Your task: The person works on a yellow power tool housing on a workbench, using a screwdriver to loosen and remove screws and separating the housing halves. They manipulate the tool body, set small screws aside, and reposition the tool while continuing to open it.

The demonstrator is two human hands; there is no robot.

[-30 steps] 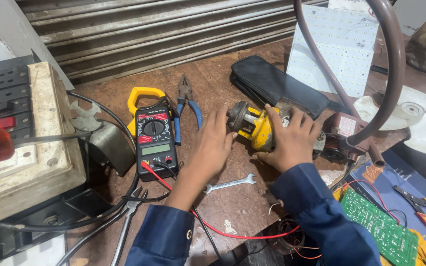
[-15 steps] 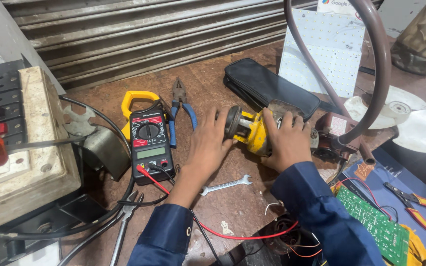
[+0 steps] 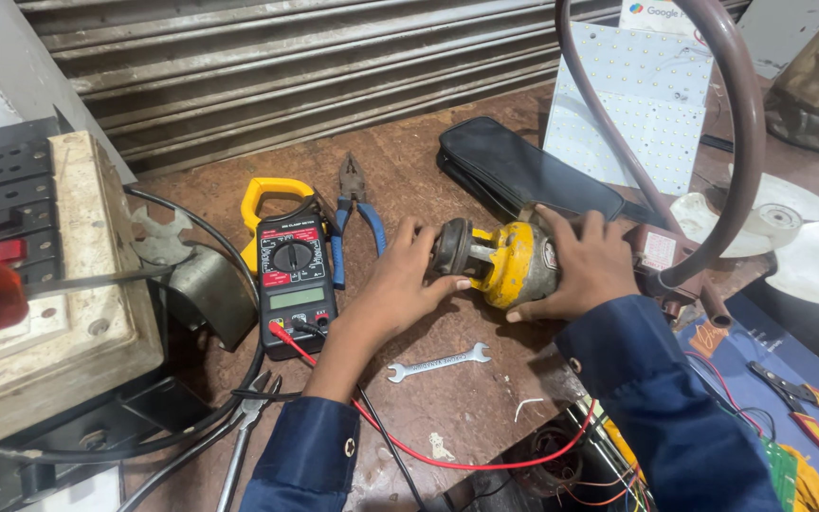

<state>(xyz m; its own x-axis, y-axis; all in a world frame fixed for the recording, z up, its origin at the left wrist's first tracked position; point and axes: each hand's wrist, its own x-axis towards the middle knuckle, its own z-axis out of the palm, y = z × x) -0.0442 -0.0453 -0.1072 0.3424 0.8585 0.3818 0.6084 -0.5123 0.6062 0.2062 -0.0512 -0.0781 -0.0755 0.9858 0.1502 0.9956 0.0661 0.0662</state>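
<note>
A yellow motor body (image 3: 516,267) with a dark round end piece (image 3: 450,248) lies on its side on the brown bench (image 3: 409,180). My left hand (image 3: 400,284) grips the dark end piece. My right hand (image 3: 580,264) is closed over the yellow body from above. A black and yellow clamp meter (image 3: 291,270) lies just left of my left hand, its red lead (image 3: 400,436) running under my forearm. A small silver spanner (image 3: 438,361) lies on the bench below my hands.
Blue-handled pliers (image 3: 353,213) lie beside the meter. A black pouch (image 3: 523,171) and white LED panel (image 3: 642,100) sit behind. A brown hose (image 3: 741,142) arches at right over white fan blades (image 3: 808,246). A green circuit board (image 3: 789,469) lies lower right. A grey box (image 3: 59,294) stands left.
The camera has shifted closer. My left hand has moved right off the meter area onto the motor's dark end piece; my right hand stays on the yellow body.
</note>
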